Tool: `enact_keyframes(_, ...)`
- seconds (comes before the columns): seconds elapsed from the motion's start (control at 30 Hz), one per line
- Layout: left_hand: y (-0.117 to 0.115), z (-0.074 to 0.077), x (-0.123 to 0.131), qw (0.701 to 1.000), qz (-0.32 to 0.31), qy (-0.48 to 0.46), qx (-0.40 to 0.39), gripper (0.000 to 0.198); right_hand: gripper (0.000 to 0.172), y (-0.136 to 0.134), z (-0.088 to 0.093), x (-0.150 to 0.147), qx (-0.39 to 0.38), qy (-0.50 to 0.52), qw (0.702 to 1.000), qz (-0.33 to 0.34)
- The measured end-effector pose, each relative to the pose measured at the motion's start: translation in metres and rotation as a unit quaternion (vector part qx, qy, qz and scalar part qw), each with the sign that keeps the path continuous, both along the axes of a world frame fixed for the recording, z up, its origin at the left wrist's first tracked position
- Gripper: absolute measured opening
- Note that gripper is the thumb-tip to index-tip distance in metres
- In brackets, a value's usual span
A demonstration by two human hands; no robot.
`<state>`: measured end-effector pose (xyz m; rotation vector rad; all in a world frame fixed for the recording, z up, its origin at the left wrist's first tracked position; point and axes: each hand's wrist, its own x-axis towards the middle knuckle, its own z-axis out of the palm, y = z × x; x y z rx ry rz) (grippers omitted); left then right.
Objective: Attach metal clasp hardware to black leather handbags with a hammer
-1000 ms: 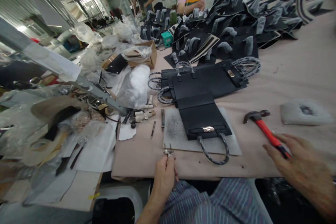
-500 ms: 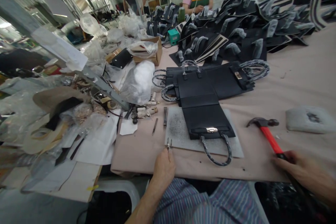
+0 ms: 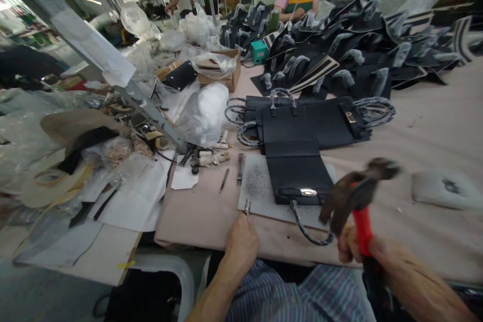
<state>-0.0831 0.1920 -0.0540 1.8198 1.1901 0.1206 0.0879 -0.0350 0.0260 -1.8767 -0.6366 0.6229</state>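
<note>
In the head view, your right grip sat at about 5 o'clock, clenched around the red shaft of the hammer. The hammer (its dark head came out blurred) stood tilted, head up, over the near edge of the table.

Your left grip was at 6 o'clock, closed on a small metal tool. Its two tips poked out toward 12 o'clock, right at the near edge of the grey pad. Whether they touched the pad I could not tell.

The black handbag lay flat on that pad, at 1 o'clock from your left grip and 10 o'clock from your right. Its silver clasp faced you. Its wrapped handle looped off the pad's near edge, just beside the hammer at its 9 o'clock.

Behind it, at 12 o'clock, more black bags lay overlapping. Farther off at 1 o'clock spread a heap of black pieces.

A grey cushion lay at 3 o'clock from the hammer, well apart. At 9 o'clock from the pad lay a thin awl and a flat punch, with a white plastic bag beyond them.

At the far 12 o'clock end, a person in a pink top was at the table.
</note>
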Motion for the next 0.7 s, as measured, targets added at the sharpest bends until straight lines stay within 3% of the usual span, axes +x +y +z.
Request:
enact_keyframes(0.1, 0.007, -0.009, -0.006, 0.987, 0.019, -0.053, -0.15, 0.03, 0.052, 0.024, 0.0, -0.029, -0.036, 0.214, 0.968, 0.127)
enact_keyframes(0.17, 0.012, -0.013, -0.012, 0.953, 0.051, -0.104, -0.281, 0.04, 0.049, 0.036, -0.006, -0.047, -0.03, 0.314, 0.94, 0.13)
enact_keyframes(0.23, 0.014, -0.014, -0.018, 0.916, 0.077, -0.166, -0.356, 0.049, 0.05, 0.042, -0.015, -0.059, -0.002, 0.394, 0.914, 0.099)
enact_keyframes(0.43, 0.008, -0.007, -0.017, 0.853, 0.124, -0.26, -0.435, 0.054, 0.048, 0.038, -0.036, -0.065, 0.074, 0.506, 0.858, -0.047)
enact_keyframes(0.7, 0.01, -0.004, -0.011, 0.769, 0.146, -0.305, -0.542, 0.037, 0.043, 0.024, -0.071, -0.08, 0.101, 0.548, 0.827, -0.074)
